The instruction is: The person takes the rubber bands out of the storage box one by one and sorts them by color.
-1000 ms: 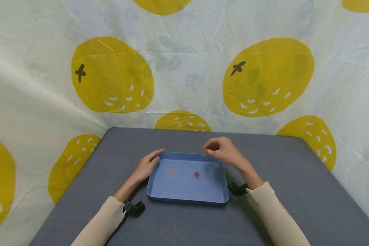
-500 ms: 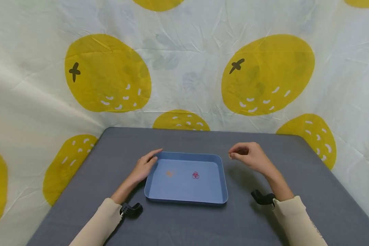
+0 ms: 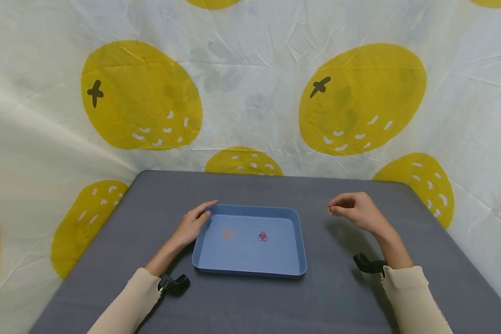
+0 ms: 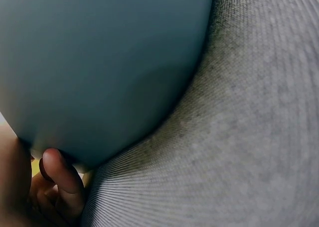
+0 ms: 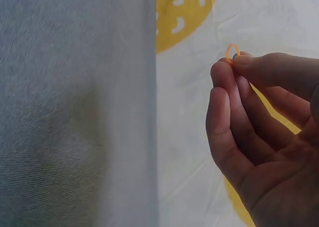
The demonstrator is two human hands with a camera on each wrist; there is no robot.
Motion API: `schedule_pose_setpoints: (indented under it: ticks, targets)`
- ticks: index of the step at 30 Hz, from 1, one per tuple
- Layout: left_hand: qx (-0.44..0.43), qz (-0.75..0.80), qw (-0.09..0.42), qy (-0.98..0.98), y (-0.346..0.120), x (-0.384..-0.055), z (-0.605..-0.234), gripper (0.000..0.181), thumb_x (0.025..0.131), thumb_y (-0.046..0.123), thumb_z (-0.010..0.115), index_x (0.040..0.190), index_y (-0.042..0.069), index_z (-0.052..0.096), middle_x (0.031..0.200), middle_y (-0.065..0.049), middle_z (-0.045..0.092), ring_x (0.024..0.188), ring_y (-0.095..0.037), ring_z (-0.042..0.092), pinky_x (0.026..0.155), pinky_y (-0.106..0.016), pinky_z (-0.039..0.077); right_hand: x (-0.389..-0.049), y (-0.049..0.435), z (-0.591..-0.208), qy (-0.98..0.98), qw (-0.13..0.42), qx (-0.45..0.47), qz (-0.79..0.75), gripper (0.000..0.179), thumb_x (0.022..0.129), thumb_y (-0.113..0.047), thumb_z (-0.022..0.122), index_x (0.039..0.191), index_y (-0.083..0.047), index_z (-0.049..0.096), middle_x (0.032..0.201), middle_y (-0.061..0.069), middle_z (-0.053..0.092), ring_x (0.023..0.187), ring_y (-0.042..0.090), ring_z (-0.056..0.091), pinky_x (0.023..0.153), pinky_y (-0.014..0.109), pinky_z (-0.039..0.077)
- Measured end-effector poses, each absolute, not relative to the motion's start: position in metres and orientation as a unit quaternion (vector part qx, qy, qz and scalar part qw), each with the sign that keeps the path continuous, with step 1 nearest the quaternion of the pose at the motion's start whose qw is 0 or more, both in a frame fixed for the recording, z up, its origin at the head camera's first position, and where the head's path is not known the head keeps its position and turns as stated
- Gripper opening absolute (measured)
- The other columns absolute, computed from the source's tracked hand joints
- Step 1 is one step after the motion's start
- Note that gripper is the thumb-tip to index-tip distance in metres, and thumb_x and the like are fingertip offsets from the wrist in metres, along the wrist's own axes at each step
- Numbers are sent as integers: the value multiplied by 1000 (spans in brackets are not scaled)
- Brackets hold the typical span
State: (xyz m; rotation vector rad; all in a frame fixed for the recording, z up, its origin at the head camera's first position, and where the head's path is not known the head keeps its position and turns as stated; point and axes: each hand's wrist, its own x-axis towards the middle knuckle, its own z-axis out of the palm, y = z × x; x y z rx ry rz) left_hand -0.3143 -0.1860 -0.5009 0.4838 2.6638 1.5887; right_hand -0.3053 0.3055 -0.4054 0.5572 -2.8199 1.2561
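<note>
In the head view my right hand (image 3: 361, 211) is raised over the table, to the right of the blue tray (image 3: 250, 266). Between thumb and fingertips it pinches a small orange rubber band (image 5: 228, 52), whose loop sticks up in the right wrist view. My left hand (image 3: 192, 226) grips the tray at its far left corner, the thumb by the inner side of the wall. Some fingers (image 4: 67, 179) show at the tray's edge in the left wrist view. On the tray floor lie a few pinkish-red rubber bands (image 3: 263, 237) and, left of them, faint orange ones (image 3: 227, 234).
A dark grey cloth (image 3: 250, 306) covers the table under the tray. Behind it hangs a white curtain (image 3: 250, 102) with large yellow fruit prints. Black wrist-worn cameras sit on both forearms.
My right hand has moved right, from above the tray's far right part to beside it, still pinching the small band. The left hand has stayed on the tray; the whole view has shifted slightly.
</note>
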Motion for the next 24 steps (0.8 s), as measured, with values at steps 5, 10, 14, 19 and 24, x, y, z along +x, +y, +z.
schedule_pose_setpoints:
  ticks: [5, 10, 14, 19, 24]
  targets:
    - [153, 504, 1, 850, -186, -314, -498, 43, 113, 25, 43, 155, 26, 50, 163, -9, 44, 152, -37, 38, 116, -64, 37, -311, 310, -416, -902, -13, 160, 400, 20, 99, -12, 70, 109, 4, 76, 99, 17, 79, 82, 13, 73, 75, 29, 60]
    - [152, 497, 5, 854, -184, -311, -497, 43, 113, 24, 44, 155, 25, 49, 163, -10, 44, 150, -38, 41, 115, -63, 38, -313, 312, -426, -910, -47, 128, 393, 20, 99, -11, 69, 109, 5, 76, 99, 17, 78, 83, 22, 72, 73, 34, 59]
    - [154, 498, 3, 854, -183, -312, -496, 43, 113, 25, 43, 155, 25, 49, 156, -14, 51, 135, -38, 52, 103, -53, 43, -316, 312, -433, -911, -68, 117, 391, 20, 99, -11, 69, 107, 7, 76, 97, 18, 78, 80, 22, 71, 70, 33, 59]
    - [152, 498, 2, 854, -184, -312, -497, 43, 113, 25, 43, 155, 26, 49, 153, -15, 53, 138, -39, 51, 106, -56, 43, -321, 312, -444, -912, -77, 121, 383, 18, 98, -9, 69, 104, 6, 76, 93, 18, 78, 77, 18, 70, 68, 29, 59]
    - [156, 495, 6, 855, -186, -312, -496, 43, 113, 25, 43, 156, 25, 48, 164, -11, 43, 151, -37, 39, 113, -61, 40, -323, 311, -454, -915, -81, 112, 378, 17, 98, -9, 69, 103, 5, 77, 95, 16, 78, 79, 14, 69, 68, 26, 58]
